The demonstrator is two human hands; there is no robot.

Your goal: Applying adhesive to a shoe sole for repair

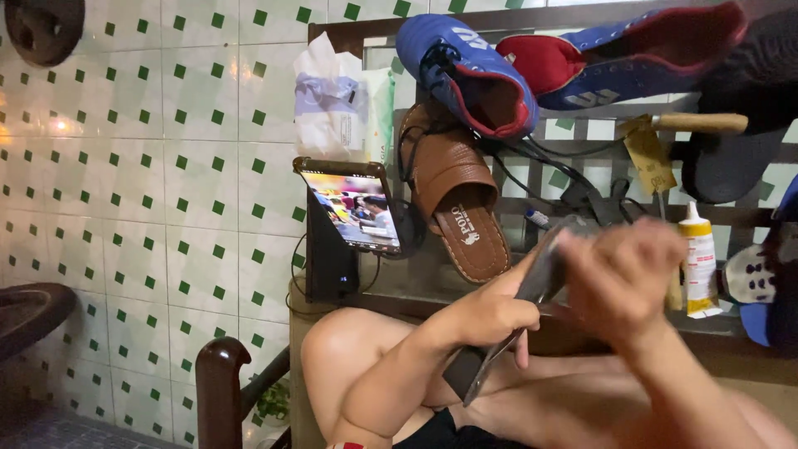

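My left hand (pixel 492 314) grips a dark, flat shoe sole (pixel 532 287) that tilts up from my lap toward the right. My right hand (pixel 623 278) is blurred by motion and closes over the upper end of the same sole. Both hands are above my bare knees (pixel 341 349). What the right fingers pinch is hidden by the blur.
A wooden rack (pixel 598 150) behind holds a brown leather sandal (pixel 453 187), blue and red sports shoes (pixel 470 75), a dark sandal (pixel 731 166) and a white glue bottle (pixel 700 258). A phone (pixel 353 204) plays video on a dark stand. A tiled wall (pixel 166 166) is at left, and a wooden post (pixel 220 391) below.
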